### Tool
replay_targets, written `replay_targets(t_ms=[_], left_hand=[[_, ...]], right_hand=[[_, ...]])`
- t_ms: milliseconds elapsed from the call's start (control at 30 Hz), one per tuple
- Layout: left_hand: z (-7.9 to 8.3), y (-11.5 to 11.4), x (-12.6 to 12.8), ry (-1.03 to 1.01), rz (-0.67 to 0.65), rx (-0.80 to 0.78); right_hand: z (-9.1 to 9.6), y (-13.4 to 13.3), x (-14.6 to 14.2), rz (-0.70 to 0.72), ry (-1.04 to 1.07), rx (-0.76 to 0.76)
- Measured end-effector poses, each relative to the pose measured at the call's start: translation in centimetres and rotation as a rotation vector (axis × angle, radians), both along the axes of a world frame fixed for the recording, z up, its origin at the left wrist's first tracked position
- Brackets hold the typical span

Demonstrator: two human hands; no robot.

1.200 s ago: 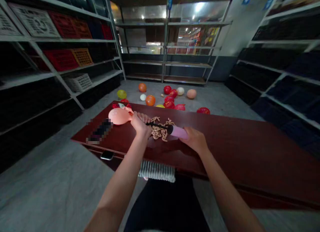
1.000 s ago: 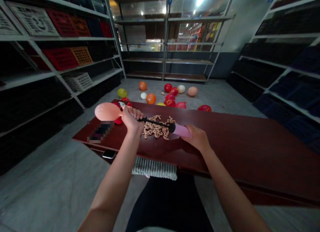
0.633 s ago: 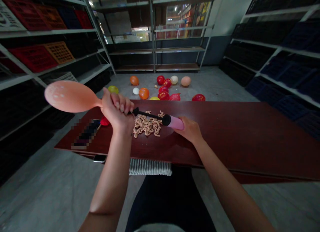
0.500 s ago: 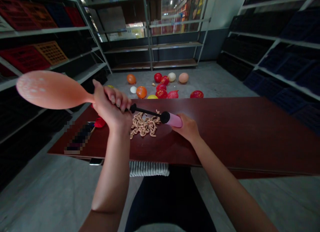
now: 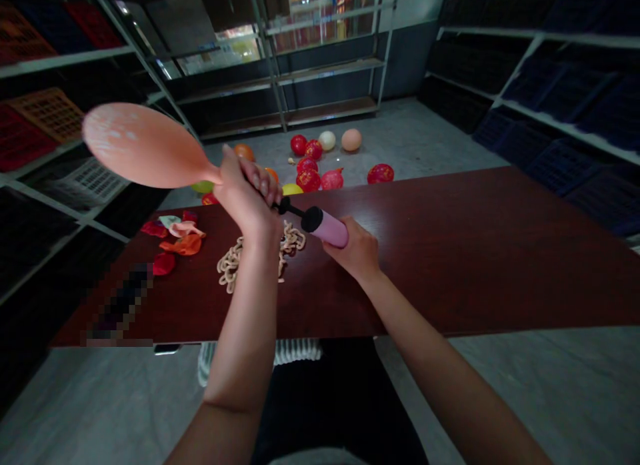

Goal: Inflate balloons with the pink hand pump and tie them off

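Observation:
An orange-pink balloon [image 5: 145, 145], partly inflated and long, points to the left. My left hand [image 5: 250, 195] is closed around its neck and the black end of a balloon pump, so the joint between them is hidden. The pump's pink barrel [image 5: 330, 229] is gripped by my right hand [image 5: 357, 251] at its lower end. A short stretch of black rod shows between the barrel and my left hand. Below my left forearm lies a heap of beige curly strands [image 5: 293, 241] on the table, partly covered by the arm.
Several flat balloons [image 5: 185, 243] lie at the left of the dark red table [image 5: 450, 251], near a blurred-out patch [image 5: 123, 301]. Inflated balloons [image 5: 307, 179] rest on the floor beyond. Shelves with crates [image 5: 565, 85] stand on both sides, and a metal rack [image 5: 330, 111] at the back.
Less of the pump's black rod shows, as the barrel and my left hand have come closer together. The camera view has shifted, bringing the flat balloons into sight.

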State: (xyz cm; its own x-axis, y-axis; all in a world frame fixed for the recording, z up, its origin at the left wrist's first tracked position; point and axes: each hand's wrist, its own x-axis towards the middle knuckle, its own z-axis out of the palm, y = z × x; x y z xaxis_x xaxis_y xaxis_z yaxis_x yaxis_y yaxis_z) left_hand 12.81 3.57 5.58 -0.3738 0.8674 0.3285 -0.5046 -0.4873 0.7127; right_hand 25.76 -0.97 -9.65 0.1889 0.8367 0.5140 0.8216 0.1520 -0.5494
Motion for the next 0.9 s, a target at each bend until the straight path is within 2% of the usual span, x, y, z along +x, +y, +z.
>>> replay_targets(t_ms=[133,267,467,667,767,900], left_hand=[[-3.5,1.2,2.6,-0.019,-0.086,-0.093],[-5.2,1.7,2.5,-0.103,-0.082,-0.149],[-6.7,1.5,-0.2,-0.251,-0.044,-0.224],[-8.3,0.2,-4.0,-0.388,-0.009,-0.297],[-8.6,-0.6,-5.8,-0.439,0.019,-0.313],[-8.1,-1.7,-7.9,-0.477,0.044,-0.292]], right_hand=[[-0.1,0.0,-0.1,-0.087,-0.050,-0.003],[-0.5,0.1,-0.1,-0.122,-0.131,0.011],[-0.7,0.1,-0.1,-0.037,-0.281,0.030],[-1.0,-0.1,-0.9,0.113,-0.465,0.049],[-1.0,-0.3,-1.2,0.173,-0.531,0.047],[-0.8,-0.5,-1.3,0.206,-0.576,0.016]])
